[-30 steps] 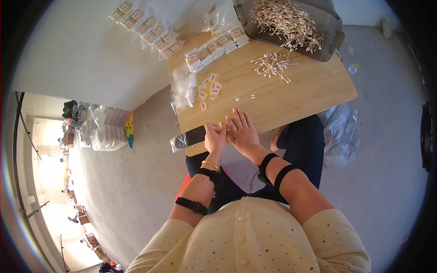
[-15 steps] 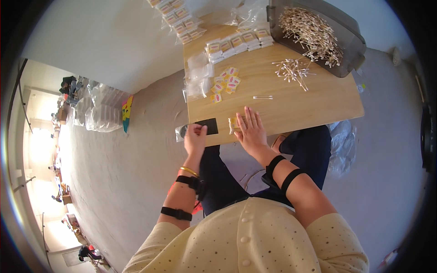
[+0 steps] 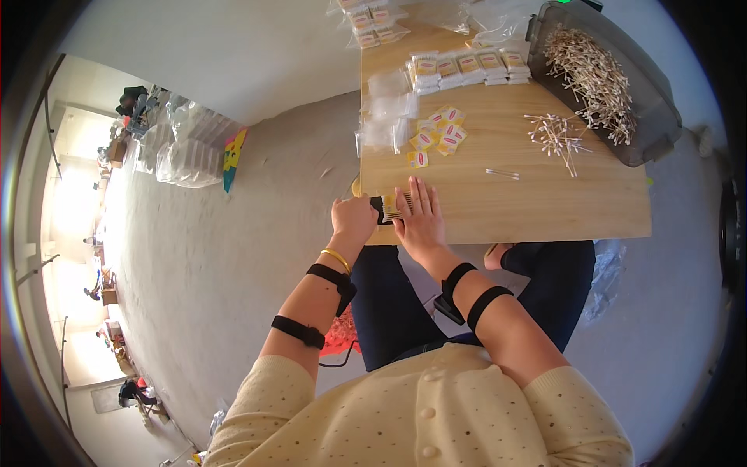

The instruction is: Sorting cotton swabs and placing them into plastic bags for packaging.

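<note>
My left hand (image 3: 354,218) is closed on a flat black sheet (image 3: 378,208) at the table's near left corner. That sheet meets the left end of a row of cotton swabs (image 3: 400,208), which has a yellow and white card (image 3: 390,204) on it. Over the row's right part my right hand (image 3: 422,226) lies flat, fingers stretched out. Just beyond that hand, a couple of single swabs (image 3: 503,173) lie on the wood. Loose printed cards (image 3: 440,131) are spread farther back. Whether a clear bag is under my left hand is hidden.
Stacked clear bags (image 3: 385,132) lie at the table's left edge. Filled swab packets (image 3: 467,68) stand in a row behind, with more packets (image 3: 372,23) at the far corner. A loose swab heap (image 3: 556,138) sits before a tilted grey bin (image 3: 650,117) of swabs.
My left hand has brought the black sheet rightward against the swab row; earlier it was apart, with clear plastic beside it. My right hand stays flat on the swabs. The whole view has shifted.
</note>
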Action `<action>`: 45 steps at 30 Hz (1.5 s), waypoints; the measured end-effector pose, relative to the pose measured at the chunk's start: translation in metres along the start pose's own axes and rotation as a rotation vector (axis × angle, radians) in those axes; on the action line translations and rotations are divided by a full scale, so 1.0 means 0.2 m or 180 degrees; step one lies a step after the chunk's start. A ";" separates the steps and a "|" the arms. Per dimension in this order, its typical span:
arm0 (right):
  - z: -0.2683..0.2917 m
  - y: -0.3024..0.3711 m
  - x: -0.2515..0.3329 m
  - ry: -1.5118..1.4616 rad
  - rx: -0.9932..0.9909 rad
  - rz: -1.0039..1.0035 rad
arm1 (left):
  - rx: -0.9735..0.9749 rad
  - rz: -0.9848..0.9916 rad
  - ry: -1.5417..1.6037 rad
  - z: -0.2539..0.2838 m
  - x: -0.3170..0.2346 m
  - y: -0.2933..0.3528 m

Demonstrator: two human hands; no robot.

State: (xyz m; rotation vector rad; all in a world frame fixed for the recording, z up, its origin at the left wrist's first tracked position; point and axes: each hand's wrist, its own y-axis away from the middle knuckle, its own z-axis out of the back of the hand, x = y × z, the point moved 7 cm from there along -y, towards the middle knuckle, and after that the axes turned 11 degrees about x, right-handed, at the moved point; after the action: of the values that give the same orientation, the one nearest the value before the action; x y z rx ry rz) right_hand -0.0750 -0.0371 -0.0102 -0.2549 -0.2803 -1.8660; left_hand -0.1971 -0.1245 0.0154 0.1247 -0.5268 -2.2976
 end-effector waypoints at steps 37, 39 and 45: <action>-0.06 -0.05 0.21 -0.0139 0.0419 0.0085 | -0.0849 0.0175 0.7150 -0.56 0.21 0.04; -0.09 -0.07 0.24 -0.0192 0.0420 0.0069 | -0.0799 0.0095 0.7078 -0.49 0.16 0.05; -0.09 -0.08 0.33 0.0006 0.0517 0.0081 | -0.0957 0.0138 0.7100 -0.50 0.17 0.07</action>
State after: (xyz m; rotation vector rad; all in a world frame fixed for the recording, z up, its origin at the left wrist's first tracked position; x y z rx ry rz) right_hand -0.1106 -0.0971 -0.0088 -0.1449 -0.4230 -1.8070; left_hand -0.1872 -0.1901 -0.0686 1.9921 0.9215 -0.9291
